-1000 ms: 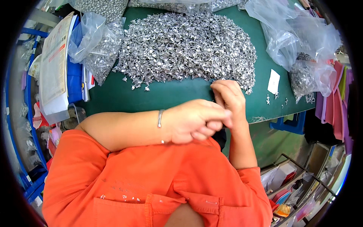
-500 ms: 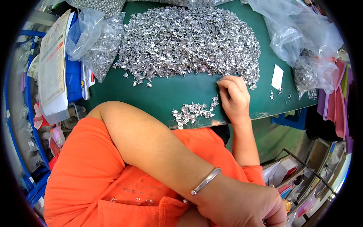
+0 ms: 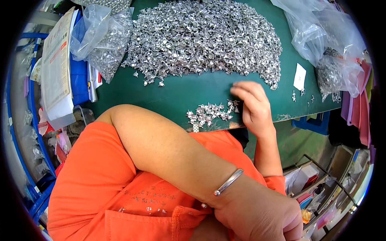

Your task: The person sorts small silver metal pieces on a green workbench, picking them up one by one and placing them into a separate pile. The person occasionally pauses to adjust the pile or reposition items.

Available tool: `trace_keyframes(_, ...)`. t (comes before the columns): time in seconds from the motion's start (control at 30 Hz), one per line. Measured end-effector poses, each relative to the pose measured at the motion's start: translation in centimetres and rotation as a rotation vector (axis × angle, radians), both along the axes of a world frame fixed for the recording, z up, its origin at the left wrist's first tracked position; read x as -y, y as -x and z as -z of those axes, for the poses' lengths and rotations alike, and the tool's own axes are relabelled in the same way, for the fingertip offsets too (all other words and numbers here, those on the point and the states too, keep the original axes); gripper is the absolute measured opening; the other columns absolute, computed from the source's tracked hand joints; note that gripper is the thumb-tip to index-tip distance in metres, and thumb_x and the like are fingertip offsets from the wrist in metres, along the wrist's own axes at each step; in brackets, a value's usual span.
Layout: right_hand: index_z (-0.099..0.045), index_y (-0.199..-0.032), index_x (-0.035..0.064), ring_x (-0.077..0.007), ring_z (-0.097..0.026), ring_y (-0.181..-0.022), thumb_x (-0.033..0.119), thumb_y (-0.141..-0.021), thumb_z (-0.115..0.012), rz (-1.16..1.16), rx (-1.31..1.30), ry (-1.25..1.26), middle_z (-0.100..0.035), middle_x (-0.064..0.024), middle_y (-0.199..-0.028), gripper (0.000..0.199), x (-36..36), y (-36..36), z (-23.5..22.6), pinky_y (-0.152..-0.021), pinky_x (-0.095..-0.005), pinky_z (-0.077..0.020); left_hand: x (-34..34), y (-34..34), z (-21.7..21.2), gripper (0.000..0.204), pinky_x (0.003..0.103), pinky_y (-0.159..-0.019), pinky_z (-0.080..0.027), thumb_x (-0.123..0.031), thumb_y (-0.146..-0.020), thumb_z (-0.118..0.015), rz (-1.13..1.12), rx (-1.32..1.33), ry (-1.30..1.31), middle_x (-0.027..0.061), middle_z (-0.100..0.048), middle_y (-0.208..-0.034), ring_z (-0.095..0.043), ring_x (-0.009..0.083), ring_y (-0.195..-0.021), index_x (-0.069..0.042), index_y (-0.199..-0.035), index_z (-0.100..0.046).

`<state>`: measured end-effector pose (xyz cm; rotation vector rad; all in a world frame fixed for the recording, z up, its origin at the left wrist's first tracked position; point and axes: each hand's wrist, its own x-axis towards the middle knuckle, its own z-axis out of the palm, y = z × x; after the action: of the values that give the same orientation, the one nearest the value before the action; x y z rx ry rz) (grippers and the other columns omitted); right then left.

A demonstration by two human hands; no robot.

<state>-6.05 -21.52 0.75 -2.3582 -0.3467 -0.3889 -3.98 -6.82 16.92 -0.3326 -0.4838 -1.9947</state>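
1. A workshop for small metal parts, it appears
2. A green-topped worktable (image 3: 173,91) bears a broad heap of shiny silver metal pieces (image 3: 205,40)
3. Clear plastic bags (image 3: 107,54) filled with silver parts flank it
4. A blue-framed rack (image 3: 42,202) and a brown shelf (image 3: 340,160) crammed with packets crowd the sides

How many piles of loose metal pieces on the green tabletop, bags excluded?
2: a large heap along the far side, and a small pile near the front edge, left of the right hand. The left forearm may hide more.
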Motion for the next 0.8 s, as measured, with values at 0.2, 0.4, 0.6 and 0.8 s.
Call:
trace_keyframes(0.2, -0.07, -0.109, 0.0031, -0.0301, -0.062, -0.107, -0.003, -0.07, -0.061, 0.066, 0.098, 0.368, -0.067, -0.0089, -0.116, 0.04, 0.2, -1.8, 0.0, -0.088, -0.0418, -0.0516, -0.4, -1.9, -0.4, 0.027, 0.02, -0.061, -0.049, -0.023, -0.084, -0.085, 0.151, -0.079, -0.054, 0.0046, -0.071, -0.081, -0.065, 0.0085, -0.074, 0.0, -0.086, -0.071)
trace_keyframes(0.4, -0.072, -0.105, 0.0045, -0.0329, -0.063, -0.102, -0.006, -0.071, -0.059, 0.244, 0.084, 0.229, -0.067, -0.0105, -0.109, 0.038, 1.1, -0.7, 0.4, -0.086, -0.0429, -0.0514, -0.1, -2.4, -1.7, 0.031, 0.02, -0.061, -0.049, -0.028, -0.083, -0.086, 0.117, 0.194, -0.042, 0.0052, -0.071, -0.082, -0.065, 0.0094, -0.075, -0.001, -0.087, -0.071)
trace_keyframes(0.6, -0.072, -0.107, 0.0035, -0.0338, -0.063, -0.1, -0.011, -0.07, -0.057, 0.211, 0.115, 0.182, -0.066, -0.0131, -0.109, 0.042, 1.6, -0.4, 0.9, -0.088, -0.0413, -0.0511, -1.0, -2.5, 1.4, 0.03, 0.025, -0.057, -0.041, -0.03, -0.091, -0.071, -0.366, 0.405, 0.019, 0.0019, -0.059, -0.068, -0.053, 0.0089, -0.063, 0.0, -0.087, -0.069)
trace_keyframes(0.8, -0.07, -0.093, 0.0009, -0.0291, -0.065, -0.083, -0.008, -0.078, -0.07, 0.398, 0.168, -0.046, -0.069, -0.0116, -0.09, 0.017, 0.6, 1.3, 0.3, -0.074, -0.0376, -0.0517, -7.3, -10.8, 10.3, 0.03, 0.023, -0.047, -0.032, -0.026, -0.106, -0.047, -0.801, -0.004, -0.544, -0.0013, -0.044, -0.07, -0.036, 0.0091, -0.055, -0.002, -0.1, -0.064)
